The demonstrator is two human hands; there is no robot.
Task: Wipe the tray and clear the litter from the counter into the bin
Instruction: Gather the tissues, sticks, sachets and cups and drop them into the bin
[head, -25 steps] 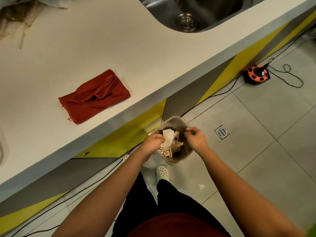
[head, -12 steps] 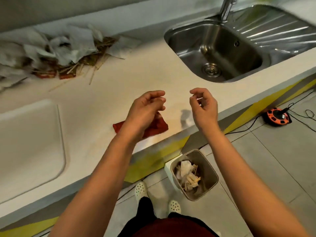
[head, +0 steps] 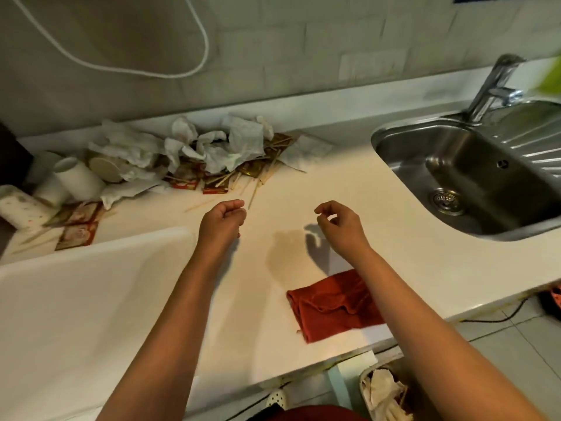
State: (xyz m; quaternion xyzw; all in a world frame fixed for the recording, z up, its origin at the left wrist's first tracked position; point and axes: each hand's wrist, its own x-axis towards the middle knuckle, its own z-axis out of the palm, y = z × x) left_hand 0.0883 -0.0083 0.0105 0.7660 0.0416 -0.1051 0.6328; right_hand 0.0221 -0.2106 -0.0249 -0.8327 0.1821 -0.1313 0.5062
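Head view, hands: the left hand and the right hand are held above the counter, fingers loosely curled, nothing grasped in either.
Head view, litter: a heap of crumpled paper napkins, red sachets, wooden sticks and paper cups is seen along the back wall, beyond the hands; more sachets lie just behind the tray.
Head view, tray: the white tray is seen at the left, under the left forearm.
Head view, cloth: the red cloth lies folded near the front edge, partly hidden by the right forearm.
Head view, bin: the bin is glimpsed below the counter edge, already holding paper and sticks.
Step in hand: another load of litter is judged to be fetched.
How to do it well: the napkins are best gathered around the loose sticks and sachets, so that the small pieces are bundled and not dropped on the way to the bin; stray sticks nearest the left hand should be swept in first.
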